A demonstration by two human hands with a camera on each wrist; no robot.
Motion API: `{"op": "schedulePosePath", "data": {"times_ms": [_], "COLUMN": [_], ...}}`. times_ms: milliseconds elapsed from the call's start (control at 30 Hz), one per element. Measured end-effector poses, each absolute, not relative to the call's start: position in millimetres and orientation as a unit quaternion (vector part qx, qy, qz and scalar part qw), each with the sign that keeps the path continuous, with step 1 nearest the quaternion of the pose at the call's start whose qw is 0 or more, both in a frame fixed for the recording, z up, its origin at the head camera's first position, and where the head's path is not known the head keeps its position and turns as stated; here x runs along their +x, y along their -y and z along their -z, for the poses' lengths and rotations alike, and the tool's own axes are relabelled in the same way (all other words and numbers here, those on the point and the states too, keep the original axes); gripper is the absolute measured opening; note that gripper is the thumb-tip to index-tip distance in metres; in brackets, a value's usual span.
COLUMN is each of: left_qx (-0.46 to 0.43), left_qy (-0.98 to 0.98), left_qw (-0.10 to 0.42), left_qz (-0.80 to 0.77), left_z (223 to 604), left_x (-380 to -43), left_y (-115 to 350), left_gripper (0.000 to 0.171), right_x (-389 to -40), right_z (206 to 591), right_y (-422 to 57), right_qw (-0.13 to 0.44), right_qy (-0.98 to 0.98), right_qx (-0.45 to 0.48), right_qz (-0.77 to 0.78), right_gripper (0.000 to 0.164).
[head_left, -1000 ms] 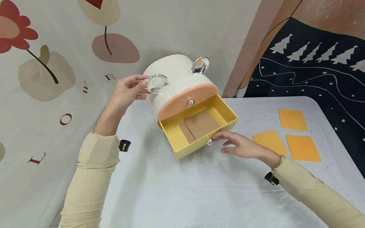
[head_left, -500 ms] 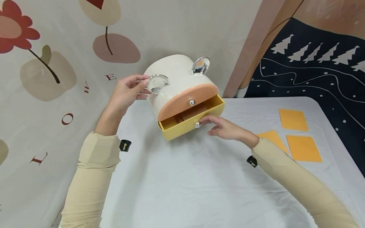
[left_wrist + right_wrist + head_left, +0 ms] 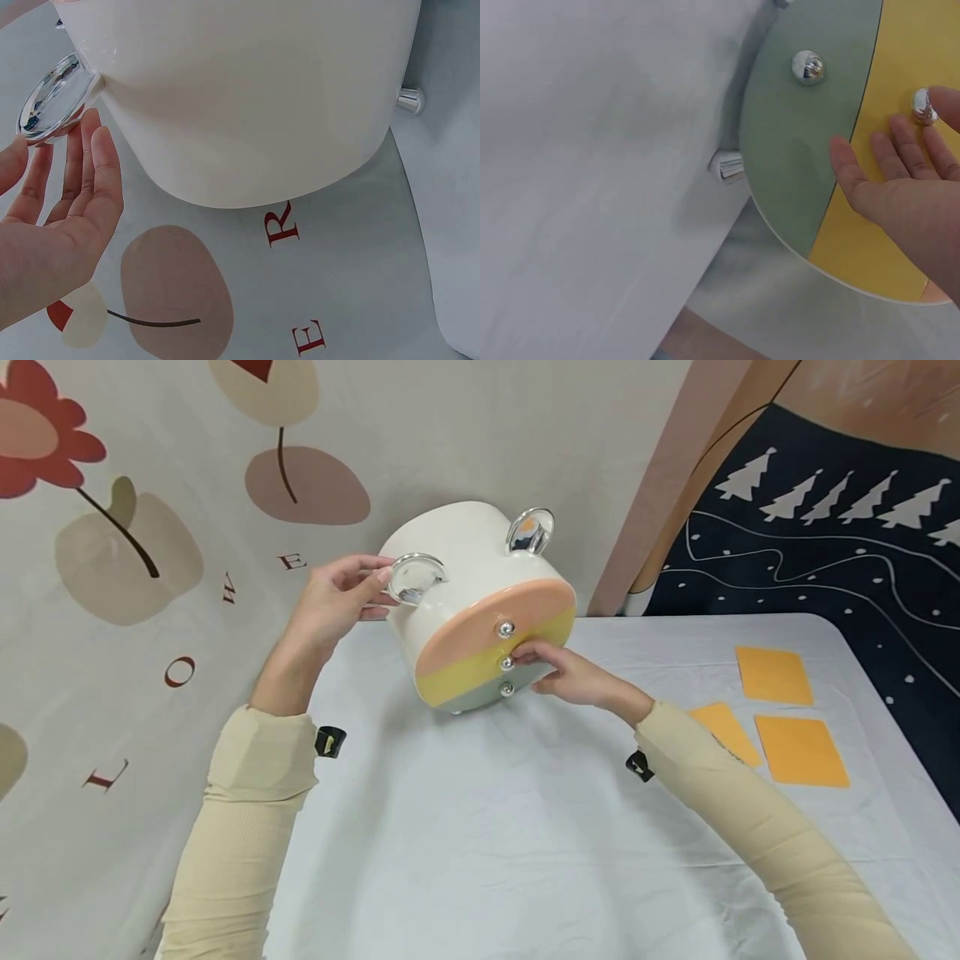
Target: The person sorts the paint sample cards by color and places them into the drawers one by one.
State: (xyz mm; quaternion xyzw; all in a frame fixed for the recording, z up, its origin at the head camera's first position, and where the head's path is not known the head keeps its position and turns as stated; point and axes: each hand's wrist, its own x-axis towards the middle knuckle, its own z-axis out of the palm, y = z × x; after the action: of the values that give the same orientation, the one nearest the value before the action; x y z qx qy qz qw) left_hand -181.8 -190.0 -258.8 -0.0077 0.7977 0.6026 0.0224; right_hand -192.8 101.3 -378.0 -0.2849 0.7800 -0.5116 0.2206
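Note:
A white oval drawer box (image 3: 465, 547) with silver ear-shaped trims stands in the head view against the backdrop. Its front has an orange, a yellow (image 3: 465, 672) and a green (image 3: 480, 696) drawer face, all flush. My left hand (image 3: 341, 593) pinches the left silver ear (image 3: 415, 581) between thumb and fingers; the left wrist view shows the same ear (image 3: 51, 101). At the front, my right hand (image 3: 573, 677) has thumb and index finger about the yellow drawer's silver knob (image 3: 924, 107), the other fingers spread before the face. The drawer's contents are hidden.
Several flat orange cards, such as one card (image 3: 801, 750), lie on the white-covered table (image 3: 465, 843) to the right. A printed cloth backdrop (image 3: 600, 443) rises behind the box, with a dark tree-patterned cloth (image 3: 795, 552) at right. Silver feet (image 3: 726, 166) support the box.
The yellow drawer, holding brown cards, has slid from wide open to flush as my right hand moved inward with its knob. My left hand has stayed on the ear.

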Motion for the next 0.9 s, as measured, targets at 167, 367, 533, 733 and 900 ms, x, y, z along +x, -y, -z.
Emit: {"op": "schedulePosePath", "data": {"times_ms": [167, 367, 533, 733, 900], "left_qx": [-0.011, -0.013, -0.013, -0.011, -0.01], "left_qy": [-0.797, -0.796, -0.794, -0.797, -0.801], "left_qw": [0.024, 0.023, 0.023, 0.019, 0.02], "left_qz": [-0.604, -0.605, -0.607, -0.603, -0.598], "left_z": [258.8, 258.5, 258.3, 258.5, 258.6], "left_x": [-182.1, -182.2, -181.6, -181.1, -181.1], "left_y": [190.1, 189.6, 189.4, 190.1, 189.5], "left_gripper": [0.034, 0.033, 0.033, 0.032, 0.033], "right_x": [-194.5, -197.3, -197.7, -196.1, -194.1], "right_z": [394.0, 417.0, 428.1, 430.8, 434.4], "right_y": [-99.9, -92.9, -86.3, -84.9, -88.6], "right_qw": [0.217, 0.261, 0.295, 0.297, 0.292], "right_qy": [-0.77, -0.767, -0.763, -0.772, -0.776], "right_qx": [-0.275, -0.276, -0.258, -0.245, -0.248], "right_qz": [0.533, 0.518, 0.513, 0.506, 0.501], "right_gripper": [0.037, 0.036, 0.04, 0.041, 0.041]}}
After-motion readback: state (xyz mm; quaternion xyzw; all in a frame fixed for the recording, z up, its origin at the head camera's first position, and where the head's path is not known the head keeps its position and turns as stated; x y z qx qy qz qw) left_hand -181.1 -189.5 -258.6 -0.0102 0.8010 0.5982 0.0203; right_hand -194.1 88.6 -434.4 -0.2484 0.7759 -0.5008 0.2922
